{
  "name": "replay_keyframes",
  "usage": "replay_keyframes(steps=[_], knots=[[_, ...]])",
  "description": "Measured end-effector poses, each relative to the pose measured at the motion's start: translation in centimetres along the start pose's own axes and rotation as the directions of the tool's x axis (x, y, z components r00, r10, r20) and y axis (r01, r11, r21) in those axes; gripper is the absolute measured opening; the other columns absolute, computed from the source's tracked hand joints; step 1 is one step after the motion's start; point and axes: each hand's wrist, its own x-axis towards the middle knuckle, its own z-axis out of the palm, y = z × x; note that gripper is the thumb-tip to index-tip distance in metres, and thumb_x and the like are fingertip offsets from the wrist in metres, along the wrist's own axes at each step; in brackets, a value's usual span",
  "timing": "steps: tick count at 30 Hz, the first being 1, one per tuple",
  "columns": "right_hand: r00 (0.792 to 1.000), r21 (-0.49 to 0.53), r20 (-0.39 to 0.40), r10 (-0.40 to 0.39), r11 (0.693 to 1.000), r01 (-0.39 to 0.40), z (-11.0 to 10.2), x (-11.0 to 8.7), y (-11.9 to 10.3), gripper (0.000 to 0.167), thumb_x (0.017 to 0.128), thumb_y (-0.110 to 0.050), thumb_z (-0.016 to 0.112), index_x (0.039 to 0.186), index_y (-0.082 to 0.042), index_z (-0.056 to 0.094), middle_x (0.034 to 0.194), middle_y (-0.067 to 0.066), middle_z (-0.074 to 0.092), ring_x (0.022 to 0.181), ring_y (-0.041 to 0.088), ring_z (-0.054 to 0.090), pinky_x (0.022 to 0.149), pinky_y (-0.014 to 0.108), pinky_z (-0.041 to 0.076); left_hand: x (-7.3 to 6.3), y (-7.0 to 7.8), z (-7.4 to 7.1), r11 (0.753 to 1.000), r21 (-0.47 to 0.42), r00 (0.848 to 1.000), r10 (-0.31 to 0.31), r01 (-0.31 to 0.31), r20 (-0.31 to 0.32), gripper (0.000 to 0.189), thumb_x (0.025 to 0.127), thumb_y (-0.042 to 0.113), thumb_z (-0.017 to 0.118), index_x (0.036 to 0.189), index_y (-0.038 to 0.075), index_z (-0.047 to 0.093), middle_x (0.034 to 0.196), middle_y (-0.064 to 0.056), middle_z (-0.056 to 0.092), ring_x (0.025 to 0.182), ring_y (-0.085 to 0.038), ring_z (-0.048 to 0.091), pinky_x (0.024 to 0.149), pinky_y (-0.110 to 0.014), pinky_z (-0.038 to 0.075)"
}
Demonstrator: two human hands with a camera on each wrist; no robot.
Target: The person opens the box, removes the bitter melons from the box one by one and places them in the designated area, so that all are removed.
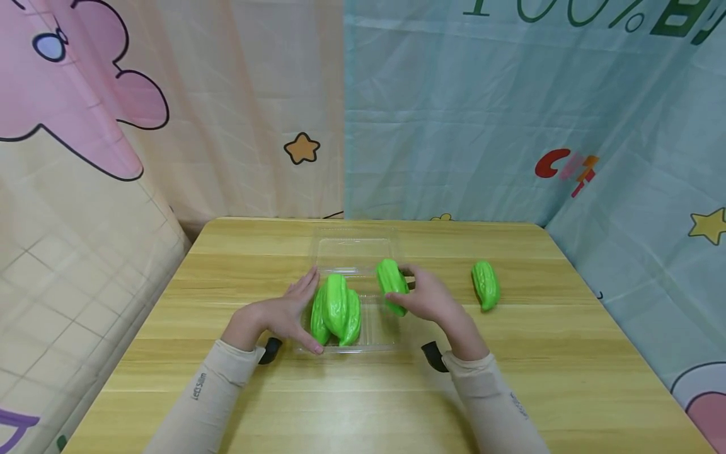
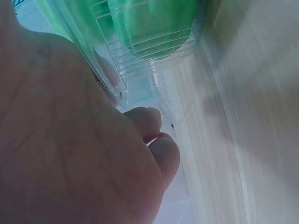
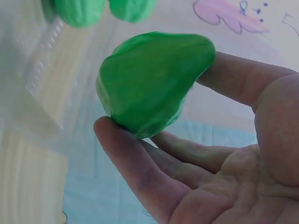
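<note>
A clear plastic clamshell box point(image 1: 374, 347) sits on the table, its lid point(image 1: 354, 252) folded back. Several bright green, glossy, ridged gourds point(image 1: 336, 306) lie together in the left part of the box. My left hand point(image 1: 286, 315) touches the box's left side, fingers stretched towards the back and thumb at the front corner. Over the right part of the box, my right hand point(image 1: 428, 295) pinches another green gourd point(image 3: 149, 84) between thumb and fingertips. In the left wrist view, green gourds point(image 2: 154, 28) show through the ribbed wall beside the hand.
One more green gourd point(image 1: 485, 285) lies on the wooden table point(image 1: 363, 403) to the right of my right hand. Printed curtains point(image 1: 442, 126) hang behind and beside the table. A black strap end point(image 1: 434, 357) sticks out by the right wrist.
</note>
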Motion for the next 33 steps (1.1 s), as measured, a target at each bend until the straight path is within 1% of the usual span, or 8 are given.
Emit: replay_keyframes(steps=[5, 10, 14, 18, 22, 25, 29, 33], knots=[[0.999, 0.002, -0.036, 0.013, 1.0, -0.013, -2.3, -0.4, 0.6, 0.071, 0.093, -0.029, 0.074, 0.15, 0.0, 0.041, 0.142, 0.022, 0.052, 0.127, 0.04, 0.053, 0.089, 0.047, 0.054, 0.0, -0.1, 0.0, 1.0, -0.015, 1.0, 0.002, -0.002, 0.001, 0.152, 0.065, 0.056, 0.091, 0.157, 0.001, -0.017, 0.163, -0.014, -0.026, 0.149, -0.036, -0.018, 0.117, -0.06, 0.001], [0.995, 0.023, -0.096, 0.033, 0.999, -0.03, -4.8, -0.9, 1.7, 0.072, 0.094, -0.029, 0.074, 0.151, -0.001, 0.041, 0.145, 0.022, 0.049, 0.128, 0.04, 0.053, 0.089, 0.047, 0.055, 0.0, -0.1, 0.1, 1.0, -0.024, 1.0, 0.003, -0.003, 0.004, 0.152, 0.065, 0.056, 0.091, 0.157, 0.0, -0.016, 0.163, -0.015, -0.026, 0.149, -0.036, -0.019, 0.117, -0.06, 0.001], [0.988, 0.055, -0.132, 0.083, 0.996, -0.076, -6.7, -1.1, 2.7, 0.074, 0.094, -0.029, 0.073, 0.152, 0.0, 0.039, 0.146, 0.023, 0.047, 0.129, 0.041, 0.052, 0.088, 0.045, 0.056, 0.1, -0.1, 0.1, 1.0, -0.021, 1.0, 0.003, -0.003, 0.003, 0.152, 0.065, 0.056, 0.091, 0.157, 0.0, -0.016, 0.163, -0.016, -0.026, 0.149, -0.035, -0.019, 0.117, -0.06, 0.001], [0.98, 0.046, -0.145, 0.134, 0.991, -0.129, -8.2, -1.4, 3.6, 0.077, 0.095, -0.032, 0.072, 0.154, 0.001, 0.035, 0.148, 0.025, 0.044, 0.131, 0.041, 0.049, 0.089, 0.047, 0.054, 0.0, 0.0, 0.0, 1.0, -0.016, 1.0, 0.003, -0.003, 0.0, 0.151, 0.066, 0.055, 0.091, 0.157, 0.0, -0.017, 0.163, -0.017, -0.026, 0.149, -0.037, -0.018, 0.117, -0.06, 0.002], [0.974, 0.016, -0.152, 0.166, 0.986, -0.165, -8.9, -1.5, 4.4, 0.078, 0.095, -0.034, 0.071, 0.153, 0.004, 0.034, 0.148, 0.027, 0.044, 0.131, 0.043, 0.047, 0.09, 0.048, 0.051, -0.1, 0.1, 0.0, 1.0, -0.022, 1.0, 0.001, -0.001, -0.004, 0.151, 0.067, 0.052, 0.092, 0.156, 0.0, -0.018, 0.163, -0.018, -0.026, 0.149, -0.039, -0.017, 0.117, -0.061, 0.003], [0.971, -0.002, -0.16, 0.18, 0.983, -0.183, -9.1, -1.3, 5.2, 0.078, 0.094, -0.033, 0.071, 0.152, 0.006, 0.036, 0.146, 0.028, 0.045, 0.124, 0.043, 0.051, 0.084, 0.046, 0.052, -0.2, 0.1, 0.0, 1.0, -0.016, 1.0, -0.004, 0.004, -0.003, 0.151, 0.067, 0.052, 0.092, 0.156, 0.001, -0.019, 0.163, -0.018, -0.025, 0.149, -0.038, -0.017, 0.118, -0.06, 0.003], [0.966, -0.038, -0.17, 0.196, 0.978, -0.205, -9.0, -0.7, 6.3, 0.075, 0.094, -0.03, 0.072, 0.149, 0.008, 0.038, 0.144, 0.031, 0.046, 0.115, 0.041, 0.054, 0.08, 0.043, 0.052, -0.1, 0.1, 0.1, 1.0, -0.01, 1.0, -0.009, 0.009, -0.002, 0.151, 0.066, 0.053, 0.092, 0.156, 0.002, -0.019, 0.163, -0.017, -0.025, 0.149, -0.037, -0.017, 0.118, -0.059, 0.003], [0.958, -0.059, -0.184, 0.222, 0.97, -0.236, -8.6, 0.0, 7.6, 0.074, 0.093, -0.027, 0.073, 0.148, 0.01, 0.04, 0.141, 0.032, 0.047, 0.112, 0.039, 0.054, 0.08, 0.042, 0.051, 0.0, 0.1, 0.1, 1.0, -0.011, 1.0, -0.01, 0.01, -0.002, 0.151, 0.066, 0.053, 0.092, 0.157, 0.002, -0.018, 0.163, -0.016, -0.025, 0.149, -0.037, -0.016, 0.118, -0.059, 0.003]])
